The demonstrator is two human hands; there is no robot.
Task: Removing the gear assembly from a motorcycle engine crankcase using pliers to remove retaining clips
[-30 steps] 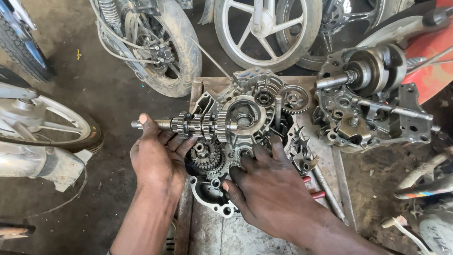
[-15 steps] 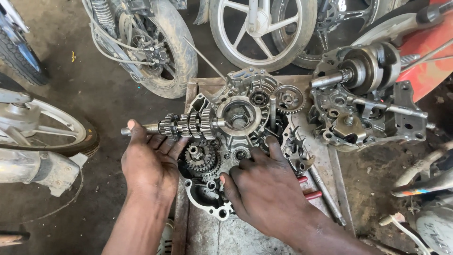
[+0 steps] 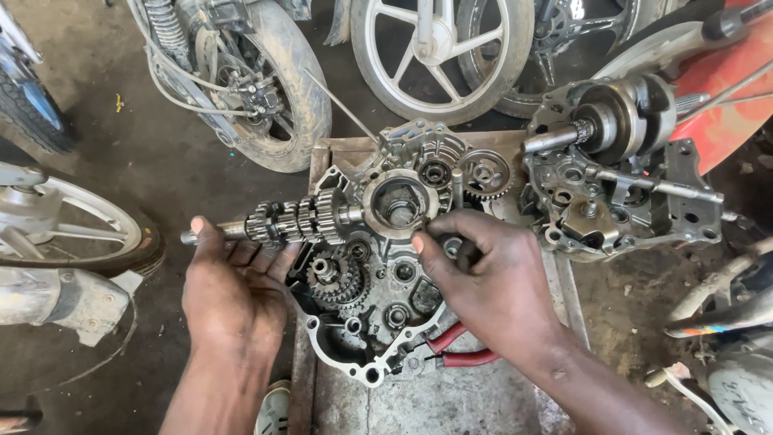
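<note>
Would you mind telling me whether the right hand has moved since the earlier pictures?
Yes. The right hand has moved up the engine case, from its lower part to the round bearing housing.

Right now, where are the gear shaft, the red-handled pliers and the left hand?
gear shaft (image 3: 294, 219), head view, on the stacked gears at mid-shaft.
red-handled pliers (image 3: 465, 357), head view, on the lower red handle.
left hand (image 3: 233, 294), head view, on the back of the hand.

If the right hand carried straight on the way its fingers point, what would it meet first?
Probably the round bearing housing at the gear shaft's end: the right hand's fingers point up-left at it, thumb almost touching. Depth is unclear.
</note>
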